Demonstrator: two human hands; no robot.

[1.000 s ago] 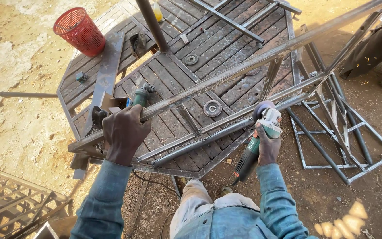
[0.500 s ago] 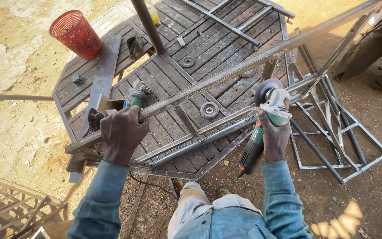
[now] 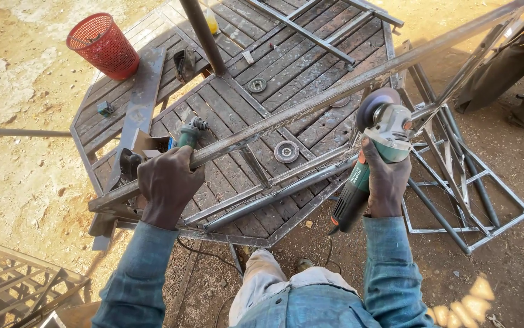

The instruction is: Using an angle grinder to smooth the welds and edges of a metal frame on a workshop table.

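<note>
Left hand (image 3: pixel 167 185) clamps long rusty steel angle bar (image 3: pixel 335 97); right hand (image 3: pixel 386 182) grips green-grey angle grinder (image 3: pixel 374 155) just beneath it.

Red mesh basket (image 3: pixel 102 45); green-and-silver angle grinder (image 3: pixel 374 152); rusty grey-brown steel bar (image 3: pixel 310 106); weathered grey slatted bench (image 3: pixel 286 67); blue denim sleeves (image 3: pixel 389 267).

a red mesh basket (image 3: pixel 104 45) stands on the wooden table (image 3: pixel 310 58).
</note>
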